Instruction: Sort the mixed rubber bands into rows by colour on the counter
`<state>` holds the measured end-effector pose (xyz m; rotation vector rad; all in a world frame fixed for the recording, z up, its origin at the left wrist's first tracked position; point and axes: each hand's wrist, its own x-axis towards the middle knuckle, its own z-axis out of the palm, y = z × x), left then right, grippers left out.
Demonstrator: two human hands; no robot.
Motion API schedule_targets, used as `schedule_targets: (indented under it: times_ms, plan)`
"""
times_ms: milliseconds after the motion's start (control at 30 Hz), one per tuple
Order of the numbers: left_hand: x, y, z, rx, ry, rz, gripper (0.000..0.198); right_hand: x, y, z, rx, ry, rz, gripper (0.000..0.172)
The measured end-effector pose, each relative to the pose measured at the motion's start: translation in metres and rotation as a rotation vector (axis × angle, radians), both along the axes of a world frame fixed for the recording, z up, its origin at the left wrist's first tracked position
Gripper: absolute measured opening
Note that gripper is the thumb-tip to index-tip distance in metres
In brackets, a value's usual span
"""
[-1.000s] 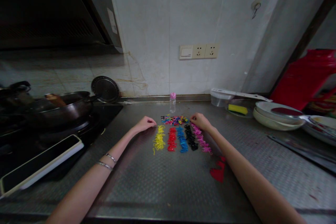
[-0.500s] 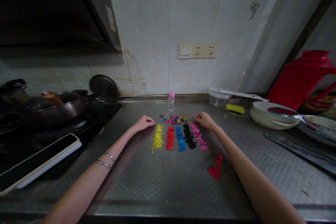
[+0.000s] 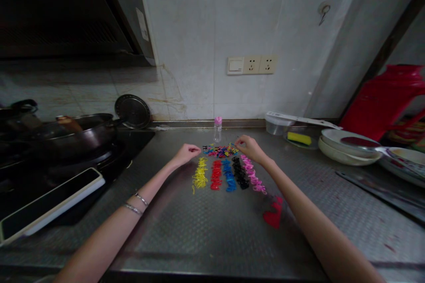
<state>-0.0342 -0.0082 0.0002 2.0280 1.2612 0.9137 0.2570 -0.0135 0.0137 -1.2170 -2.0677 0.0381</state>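
Multicoloured pile (image 3: pixel 219 151) (pink, yellow, blue)

Two silvery bracelets (image 3: pixel 133 208) (slim ones) around the bare left forearm (image 3: pixel 119 226).

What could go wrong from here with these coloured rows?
The right hand is at the mixed pile, so a brush might scatter it. The black row and pink row lie close together; a stray sweep could mix them. The bottle stands just behind the mixed pile and might be knocked over.
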Motion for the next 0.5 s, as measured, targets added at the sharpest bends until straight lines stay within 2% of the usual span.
schedule_targets:
  times_ms: [200, 300, 500]
  plan:
    - [0.03, -0.024, 0.013, -0.071, -0.101, -0.163, 0.04, -0.039, -0.019, 0.011, -0.005, 0.018, 0.203, 0.01]
    - [0.04, -0.034, 0.015, -0.108, -0.133, -0.192, 0.045, -0.049, -0.027, 0.012, -0.007, 0.008, 0.271, 0.01]
    - [0.044, -0.037, 0.012, -0.068, -0.111, -0.206, 0.031, -0.057, -0.038, 0.016, -0.043, 0.004, 0.315, 0.011]
